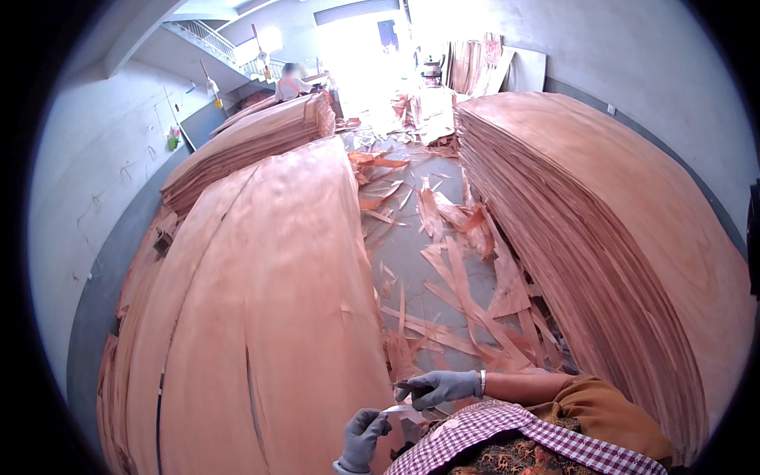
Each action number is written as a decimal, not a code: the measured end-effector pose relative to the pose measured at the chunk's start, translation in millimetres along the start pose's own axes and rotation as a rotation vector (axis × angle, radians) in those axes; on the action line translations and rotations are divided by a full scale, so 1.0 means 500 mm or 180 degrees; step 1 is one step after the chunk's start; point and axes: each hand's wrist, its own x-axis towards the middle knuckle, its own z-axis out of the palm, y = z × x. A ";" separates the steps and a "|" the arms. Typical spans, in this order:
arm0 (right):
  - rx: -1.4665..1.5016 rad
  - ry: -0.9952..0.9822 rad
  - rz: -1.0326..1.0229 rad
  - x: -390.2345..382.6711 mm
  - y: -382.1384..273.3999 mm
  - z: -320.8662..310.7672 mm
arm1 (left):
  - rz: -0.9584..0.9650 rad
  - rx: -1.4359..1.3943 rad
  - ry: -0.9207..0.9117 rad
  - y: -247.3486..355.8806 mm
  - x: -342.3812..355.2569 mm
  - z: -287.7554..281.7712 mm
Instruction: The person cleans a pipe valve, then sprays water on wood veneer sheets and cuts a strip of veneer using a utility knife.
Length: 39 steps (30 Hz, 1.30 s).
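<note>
Both of my hands wear grey gloves and are close together at the near edge of a sheet of wood veneer. Pinched in the fingers of my left hand is one end of a short white strip, which looks like tape. My right hand is closed around a small dark tool whose kind I cannot make out. The strip's other end reaches just below the right hand's fingers. Long dark splits run through the veneer to the left of my hands.
A tall stack of veneer sheets stands on the right. Torn veneer strips litter the grey floor of the aisle. Another veneer stack lies farther off at left, with a person beyond it. More sheets lean at the back wall.
</note>
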 end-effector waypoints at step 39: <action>-0.0104 0.0642 -0.0017 0.053 -0.002 -0.005 | -0.0568 -0.0901 0.0187 0.020 0.040 0.075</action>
